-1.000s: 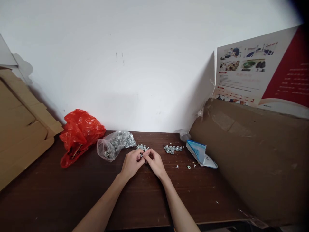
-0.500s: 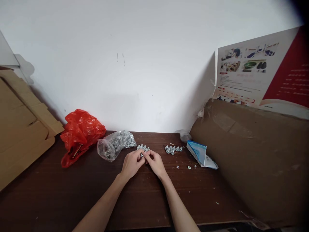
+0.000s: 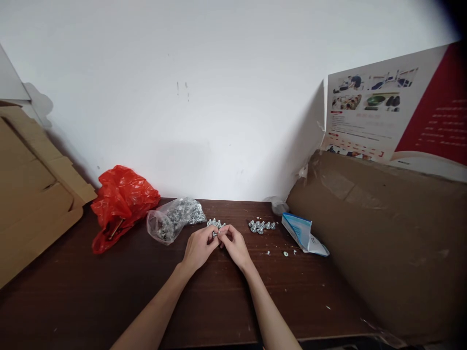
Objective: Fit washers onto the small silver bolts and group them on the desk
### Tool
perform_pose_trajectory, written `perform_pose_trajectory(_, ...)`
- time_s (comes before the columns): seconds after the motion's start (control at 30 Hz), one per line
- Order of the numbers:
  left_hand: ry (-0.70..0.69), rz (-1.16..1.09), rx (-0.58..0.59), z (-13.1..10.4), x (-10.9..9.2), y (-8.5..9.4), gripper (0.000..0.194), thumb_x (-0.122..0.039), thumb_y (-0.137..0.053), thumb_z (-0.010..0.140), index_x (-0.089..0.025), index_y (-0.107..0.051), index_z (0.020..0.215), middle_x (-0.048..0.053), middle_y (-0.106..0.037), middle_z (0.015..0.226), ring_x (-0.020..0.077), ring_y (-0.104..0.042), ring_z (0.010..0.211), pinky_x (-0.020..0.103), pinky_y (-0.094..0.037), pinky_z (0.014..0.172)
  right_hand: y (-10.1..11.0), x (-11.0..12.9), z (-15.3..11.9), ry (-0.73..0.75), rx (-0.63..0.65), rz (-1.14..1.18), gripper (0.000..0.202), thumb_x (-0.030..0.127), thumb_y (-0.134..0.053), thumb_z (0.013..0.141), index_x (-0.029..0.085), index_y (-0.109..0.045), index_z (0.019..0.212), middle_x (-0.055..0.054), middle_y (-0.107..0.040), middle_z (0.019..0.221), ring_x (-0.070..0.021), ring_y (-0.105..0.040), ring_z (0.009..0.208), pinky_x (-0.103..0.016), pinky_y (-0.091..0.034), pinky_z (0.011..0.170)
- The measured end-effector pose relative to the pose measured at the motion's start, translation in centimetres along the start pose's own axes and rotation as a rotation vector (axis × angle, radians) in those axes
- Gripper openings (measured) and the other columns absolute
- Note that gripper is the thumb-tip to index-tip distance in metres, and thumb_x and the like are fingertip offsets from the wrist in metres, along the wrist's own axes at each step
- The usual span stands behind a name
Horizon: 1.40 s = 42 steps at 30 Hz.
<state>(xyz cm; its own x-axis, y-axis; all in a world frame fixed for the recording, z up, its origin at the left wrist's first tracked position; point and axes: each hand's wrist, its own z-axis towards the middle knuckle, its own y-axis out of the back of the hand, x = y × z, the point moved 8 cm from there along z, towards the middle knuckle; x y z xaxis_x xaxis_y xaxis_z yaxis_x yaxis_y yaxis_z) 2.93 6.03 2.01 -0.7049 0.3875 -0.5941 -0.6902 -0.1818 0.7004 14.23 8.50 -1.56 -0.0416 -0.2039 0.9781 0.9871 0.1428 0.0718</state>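
My left hand (image 3: 200, 246) pinches a small silver bolt (image 3: 214, 235) near the middle of the table. Against its right end, the fingertips of my right hand (image 3: 234, 246) are pressed together; they hide most of the piece. Just behind my hands stands a cluster of similar bolts (image 3: 214, 222), partly covered by my fingers. To the right, a second group of bolts (image 3: 260, 226) sits on the tabletop, several of them resting on their wide heads.
Left of my hands lies a clear plastic bag (image 3: 171, 221) of metal parts, with a red plastic bag (image 3: 124, 194) beyond it. On the right are a blue-and-white packet (image 3: 304, 236), white scraps (image 3: 285, 253) and a large cardboard box (image 3: 379, 233). Flattened cardboard (image 3: 32, 194) leans at far left.
My right fingers have shifted slightly at the end of the bolt. My left hand keeps its grip in the same place, and the bolt groups look unchanged.
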Motion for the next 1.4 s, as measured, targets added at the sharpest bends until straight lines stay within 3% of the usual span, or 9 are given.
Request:
perform_pose_trajectory(0.3,-0.007,0.013,-0.007,0.0,0.0,0.0,0.014,-0.026,-0.048,0.083,-0.020,-0.059,0.081,-0.004,-0.045,0.061,0.0103,-0.040,0.057,0.020,-0.028,0.056,0.0,-0.3,0.1,0.004,-0.002,0.004,0.020,0.037,-0.060,0.075,0.018,-0.056,0.080,0.001,-0.058,0.069,-0.0137,-0.052,0.059,-0.025,-0.045,0.056)
perform_pose_trajectory(0.43,0.002,0.014,0.003,0.0,0.1,-0.1,0.014,-0.026,-0.048,0.083,-0.020,-0.060,0.081,-0.004,-0.046,0.061,0.0101,-0.040,0.056,0.020,-0.028,0.055,-0.1,-0.1,0.1,0.024,0.008,-0.066,0.023,0.038,-0.055,0.079,0.017,-0.055,0.070,0.001,-0.056,0.062,-0.0131,-0.051,0.056,-0.025,-0.043,0.056)
perform_pose_trajectory(0.57,0.007,0.018,0.005,0.1,0.2,-0.1,0.013,-0.025,-0.048,0.082,-0.020,-0.060,0.081,-0.004,-0.046,0.061,0.0104,-0.040,0.056,0.021,-0.028,0.055,0.0,-0.2,0.1,0.014,-0.005,0.005,0.019,0.033,-0.061,0.072,0.019,-0.055,0.084,0.002,-0.057,0.067,-0.0137,-0.053,0.059,-0.024,-0.045,0.056)
perform_pose_trajectory(0.73,0.012,0.015,0.017,0.1,0.2,-0.2,0.015,-0.026,-0.047,0.083,-0.020,-0.060,0.080,-0.004,-0.045,0.061,0.0103,-0.040,0.056,0.021,-0.028,0.056,-0.1,-0.2,0.1,0.011,0.014,-0.031,0.020,0.037,-0.055,0.078,0.018,-0.055,0.073,0.000,-0.057,0.063,-0.0135,-0.053,0.057,-0.025,-0.046,0.056)
perform_pose_trajectory(0.87,0.027,0.016,0.018,0.1,0.4,-0.3,0.014,-0.025,-0.048,0.082,-0.020,-0.061,0.082,-0.004,-0.044,0.060,0.0104,-0.040,0.056,0.021,-0.029,0.056,0.1,-0.4,0.2,0.023,-0.012,0.002,0.019,0.030,-0.061,0.071,0.020,-0.052,0.084,0.002,-0.058,0.067,-0.0145,-0.056,0.061,-0.026,-0.047,0.056)
perform_pose_trajectory(0.97,0.026,0.008,0.015,0.1,0.4,-0.2,0.017,-0.028,-0.046,0.083,-0.019,-0.061,0.081,-0.004,-0.045,0.060,0.0103,-0.040,0.055,0.021,-0.028,0.055,-0.1,-0.9,0.3,-0.008,0.002,0.042,0.022,0.037,-0.057,0.077,0.019,-0.052,0.088,0.001,-0.058,0.065,-0.0146,-0.056,0.057,-0.027,-0.048,0.054)
perform_pose_trajectory(1.13,0.027,0.008,0.005,0.2,0.4,-0.2,0.014,-0.024,-0.048,0.081,-0.020,-0.061,0.083,-0.005,-0.043,0.058,0.0098,-0.038,0.053,0.021,-0.028,0.055,0.1,-0.7,0.3,0.016,-0.017,0.013,0.018,0.029,-0.061,0.071,0.020,-0.050,0.082,0.003,-0.056,0.065,-0.0139,-0.056,0.058,-0.025,-0.047,0.055)
perform_pose_trajectory(1.3,0.028,-0.016,0.009,0.2,0.4,-0.2,0.015,-0.025,-0.047,0.082,-0.020,-0.062,0.083,-0.005,-0.044,0.057,0.0101,-0.039,0.053,0.021,-0.028,0.054,-0.1,-0.4,0.2,-0.004,0.017,-0.022,0.023,0.039,-0.053,0.079,0.018,-0.053,0.069,0.001,-0.057,0.061,-0.0139,-0.053,0.056,-0.026,-0.046,0.056)
perform_pose_trajectory(1.4,0.025,-0.008,0.010,0.2,0.5,-0.2,0.015,-0.025,-0.048,0.081,-0.020,-0.062,0.084,-0.005,-0.044,0.058,0.0101,-0.040,0.054,0.020,-0.029,0.055,0.1,-0.4,0.3,0.018,-0.007,-0.035,0.012,0.030,-0.058,0.073,0.019,-0.054,0.075,0.002,-0.057,0.063,-0.0140,-0.054,0.057,-0.025,-0.046,0.057)
